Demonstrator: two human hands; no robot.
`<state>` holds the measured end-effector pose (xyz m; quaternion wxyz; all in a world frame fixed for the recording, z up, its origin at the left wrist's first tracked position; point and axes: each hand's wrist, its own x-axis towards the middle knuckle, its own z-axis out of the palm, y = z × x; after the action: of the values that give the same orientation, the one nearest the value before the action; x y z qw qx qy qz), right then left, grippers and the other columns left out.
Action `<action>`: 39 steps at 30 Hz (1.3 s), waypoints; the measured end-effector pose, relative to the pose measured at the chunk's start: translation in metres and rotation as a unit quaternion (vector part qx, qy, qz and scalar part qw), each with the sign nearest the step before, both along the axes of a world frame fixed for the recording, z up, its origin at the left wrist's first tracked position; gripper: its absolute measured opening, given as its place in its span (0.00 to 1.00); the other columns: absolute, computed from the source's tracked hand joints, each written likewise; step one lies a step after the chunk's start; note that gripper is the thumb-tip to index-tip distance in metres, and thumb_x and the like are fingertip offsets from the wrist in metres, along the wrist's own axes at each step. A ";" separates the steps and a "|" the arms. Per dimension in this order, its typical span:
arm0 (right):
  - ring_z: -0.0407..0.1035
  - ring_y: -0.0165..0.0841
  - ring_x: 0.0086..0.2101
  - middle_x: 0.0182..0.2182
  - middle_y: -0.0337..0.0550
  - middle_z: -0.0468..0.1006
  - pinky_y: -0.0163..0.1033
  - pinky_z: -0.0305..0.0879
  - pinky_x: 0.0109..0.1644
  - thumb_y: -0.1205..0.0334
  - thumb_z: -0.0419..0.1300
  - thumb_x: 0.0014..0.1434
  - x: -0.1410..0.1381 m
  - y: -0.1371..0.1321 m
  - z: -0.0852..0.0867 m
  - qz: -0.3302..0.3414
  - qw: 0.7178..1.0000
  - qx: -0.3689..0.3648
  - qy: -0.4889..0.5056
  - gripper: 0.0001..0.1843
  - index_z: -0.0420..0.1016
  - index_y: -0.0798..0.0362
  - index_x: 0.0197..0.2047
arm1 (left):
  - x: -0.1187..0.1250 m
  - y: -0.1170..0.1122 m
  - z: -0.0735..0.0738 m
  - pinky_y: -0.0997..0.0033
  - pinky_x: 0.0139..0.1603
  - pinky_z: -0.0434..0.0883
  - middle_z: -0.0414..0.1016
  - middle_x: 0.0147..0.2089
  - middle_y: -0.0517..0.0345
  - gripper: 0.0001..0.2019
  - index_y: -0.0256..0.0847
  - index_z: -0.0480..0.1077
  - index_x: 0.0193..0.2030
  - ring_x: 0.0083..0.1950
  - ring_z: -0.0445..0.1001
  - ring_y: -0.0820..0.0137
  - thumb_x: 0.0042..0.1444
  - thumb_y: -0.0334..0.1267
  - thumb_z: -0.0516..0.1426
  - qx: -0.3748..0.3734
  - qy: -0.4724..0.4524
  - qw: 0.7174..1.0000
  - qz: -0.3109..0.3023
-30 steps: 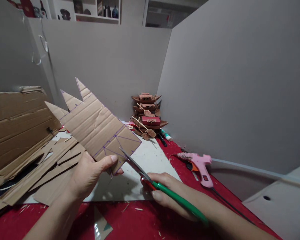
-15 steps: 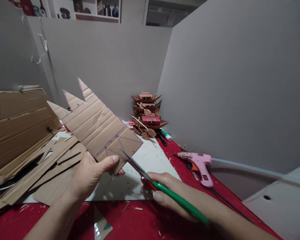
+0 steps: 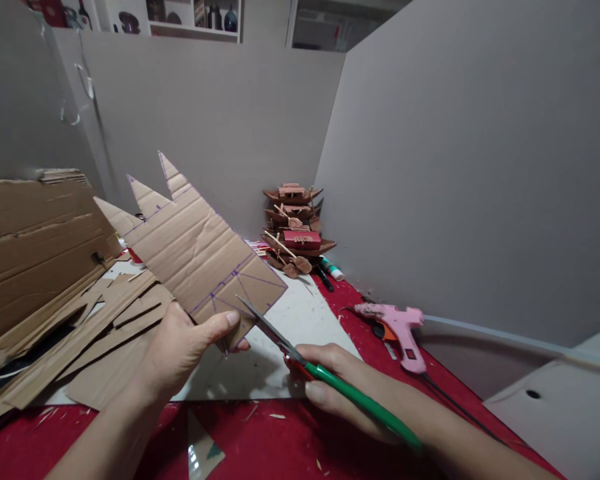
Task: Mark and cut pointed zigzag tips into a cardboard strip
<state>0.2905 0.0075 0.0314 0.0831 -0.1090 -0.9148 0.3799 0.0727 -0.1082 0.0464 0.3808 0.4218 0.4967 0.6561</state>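
My left hand [image 3: 195, 337] pinches the lower edge of a piece of corrugated cardboard [image 3: 190, 243], thumb on top and fingertips showing beneath. Three pointed teeth are cut at its upper left end. Purple lines mark triangles near its lower right end. In my right hand [image 3: 350, 387] are scissors [image 3: 275, 333] with a green handle; some red shows by my fingers. Their blades lie across the cardboard's lower right edge, tip over the marked part. How far apart the blades stand is hard to make out.
Cardboard scraps [image 3: 120, 327] pile up at left, before a large cardboard sheet [image 3: 40, 247]. Small model boats [image 3: 300, 233] are stacked at the back. A pink glue gun [image 3: 400, 327] with a cable lies at right on red cloth [image 3: 260, 440]. A white board [image 3: 315, 320] lies beneath my hands. Grey panels [image 3: 205, 120] enclose the table.
The cardboard's toothed end has tilted very slightly. Both hands keep their grip, and the scissors stay at nearly the same spot on the edge.
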 end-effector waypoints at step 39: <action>0.64 0.34 0.32 0.31 0.43 0.71 0.36 0.64 0.39 0.36 0.46 0.64 0.002 0.003 0.000 0.016 1.000 0.022 -0.004 0.31 0.71 0.57 0.42 | -0.002 0.000 0.006 0.72 0.28 0.78 0.78 0.32 0.59 0.10 0.39 0.77 0.39 0.28 0.74 0.72 0.49 0.37 0.67 0.005 -0.002 0.999 -0.034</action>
<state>0.2929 0.0104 0.0313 0.0757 -0.0937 -0.9249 0.3606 0.0711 -0.1079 0.0520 0.4016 0.4390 0.4782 0.6460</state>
